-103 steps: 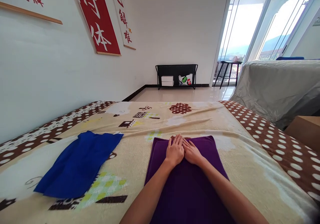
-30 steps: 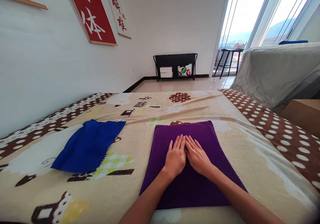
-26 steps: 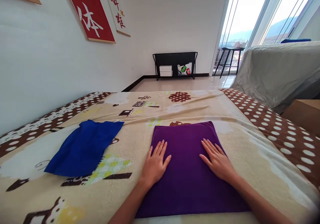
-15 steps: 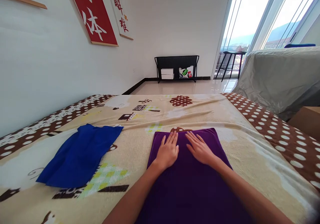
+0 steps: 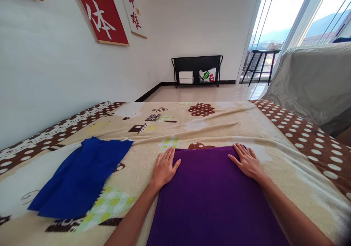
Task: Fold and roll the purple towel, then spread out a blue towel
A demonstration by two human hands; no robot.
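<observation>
A purple cloth [image 5: 211,195] lies spread flat on the patterned blanket [image 5: 137,180], its near end running out of view at the bottom. My left hand [image 5: 165,167] rests palm down at the cloth's far left corner, partly on the blanket, fingers stretched out. At the far right corner, my right hand [image 5: 247,162] lies palm down with its fingers spread. Neither hand grasps anything. Off to the left, a blue cloth [image 5: 82,178] lies loosely on the blanket, apart from both hands.
Brown polka-dot borders [image 5: 309,140] edge the bed. Against the far wall stands a black rack [image 5: 197,64] with white boxes [image 5: 185,77]. A grey-covered piece of furniture [image 5: 320,81] is at right, near a dark stool [image 5: 261,61]. Scrolls [image 5: 101,15] hang at left.
My hands have moved apart from near the middle of the purple cloth's far edge out to its two far corners. The view has shifted slightly.
</observation>
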